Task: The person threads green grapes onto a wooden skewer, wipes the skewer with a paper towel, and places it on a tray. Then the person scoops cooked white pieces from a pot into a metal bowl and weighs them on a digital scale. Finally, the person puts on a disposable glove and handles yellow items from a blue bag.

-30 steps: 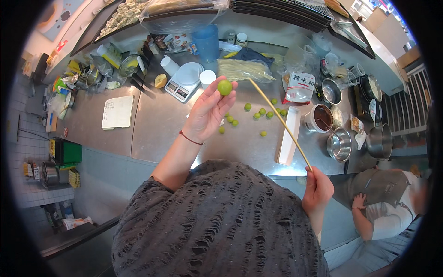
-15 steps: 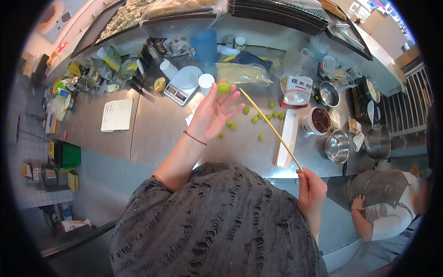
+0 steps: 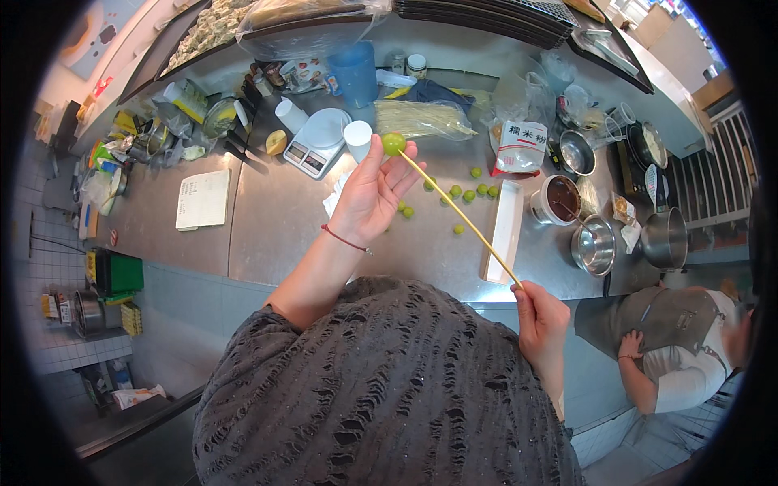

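Between the thumb and fingers of my left hand (image 3: 362, 201), a round green grape (image 3: 394, 144) is held up over the metal counter. My right hand (image 3: 543, 321), low at the counter's front edge, grips one end of a long thin wooden skewer (image 3: 463, 215). The skewer slants up to the left, and its far end meets the grape's right side. Whether the tip has gone into the grape I cannot tell. Several loose green grapes (image 3: 456, 191) lie on the counter beyond the skewer. A long white tray (image 3: 503, 235) sits just right of it.
A kitchen scale (image 3: 318, 144) and a white cup (image 3: 357, 139) stand behind my left hand, an open notebook (image 3: 203, 200) further left. At right are a tub of dark filling (image 3: 561, 199), a steel bowl (image 3: 594, 245) and a co-worker (image 3: 677, 340) near the counter.
The skewer's far end has moved left and up slightly, from apart to meeting the grape. My right hand has shifted slightly up and left. My left hand still holds the grape.
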Demonstrator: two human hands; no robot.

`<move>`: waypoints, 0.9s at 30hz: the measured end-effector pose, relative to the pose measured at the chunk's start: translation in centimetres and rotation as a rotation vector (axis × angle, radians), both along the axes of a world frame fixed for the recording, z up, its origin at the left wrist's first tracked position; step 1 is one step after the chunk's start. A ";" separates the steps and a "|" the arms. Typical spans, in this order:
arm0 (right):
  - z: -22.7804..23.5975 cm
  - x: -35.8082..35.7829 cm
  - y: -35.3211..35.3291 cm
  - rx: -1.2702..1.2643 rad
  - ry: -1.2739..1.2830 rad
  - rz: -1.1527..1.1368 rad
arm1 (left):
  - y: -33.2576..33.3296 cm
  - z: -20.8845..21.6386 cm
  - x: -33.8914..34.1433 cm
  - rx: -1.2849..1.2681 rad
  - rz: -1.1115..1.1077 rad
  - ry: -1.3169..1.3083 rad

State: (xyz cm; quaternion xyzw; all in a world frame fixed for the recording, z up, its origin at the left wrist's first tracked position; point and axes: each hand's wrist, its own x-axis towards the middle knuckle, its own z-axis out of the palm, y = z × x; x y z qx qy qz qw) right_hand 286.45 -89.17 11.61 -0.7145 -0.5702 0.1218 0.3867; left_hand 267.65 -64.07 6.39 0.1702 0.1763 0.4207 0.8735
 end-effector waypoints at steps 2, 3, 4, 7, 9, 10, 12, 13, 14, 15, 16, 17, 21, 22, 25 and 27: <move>0.1 0.0 0.0 -0.003 -0.027 -0.004 | 0.1 0.0 0.1 -0.004 0.007 0.015; 0.1 0.0 0.0 -0.006 -0.033 -0.004 | 0.1 0.0 0.1 0.010 0.012 0.012; 0.2 0.0 0.0 -0.022 -0.029 -0.006 | 0.2 -0.1 0.2 0.012 0.030 0.020; 0.2 0.1 0.1 -0.054 0.000 -0.005 | 0.2 -0.1 0.4 0.078 0.050 0.076; 0.1 0.1 0.2 -0.070 0.041 -0.001 | 0.2 -0.1 0.5 0.101 0.041 0.105; 0.0 0.1 0.2 -0.068 0.057 -0.003 | 0.1 -0.1 0.6 0.092 0.029 0.111; -0.2 0.3 0.4 -0.088 0.109 -0.009 | 0.1 -0.1 0.7 0.097 0.010 0.124; -0.4 0.3 0.5 -0.095 0.134 -0.002 | 0.1 -0.1 0.7 0.109 0.001 0.133; -0.5 0.3 0.6 -0.102 0.160 0.006 | 0.0 -0.2 0.8 0.118 -0.006 0.141; -0.7 0.4 0.7 -0.118 0.193 0.008 | 0.0 -0.2 0.8 0.136 -0.012 0.147; -0.8 0.4 0.8 -0.112 0.199 0.015 | 0.0 -0.2 0.9 0.148 -0.016 0.155; -0.9 0.5 1.0 -0.114 0.212 0.014 | 0.0 -0.2 0.9 0.161 -0.021 0.162; -1.4 0.6 1.6 -0.159 0.326 0.019 | -0.5 -0.1 1.2 0.161 -0.044 0.190; -1.7 0.6 1.8 -0.154 0.337 0.033 | -0.7 -0.1 1.4 0.168 -0.064 0.190; -2.6 0.7 2.6 -0.144 0.399 0.046 | -2.0 -0.1 2.0 0.173 -0.119 0.207; -3.4 0.9 3.2 -0.145 0.444 0.031 | -3.0 -0.3 2.7 0.178 -0.161 0.219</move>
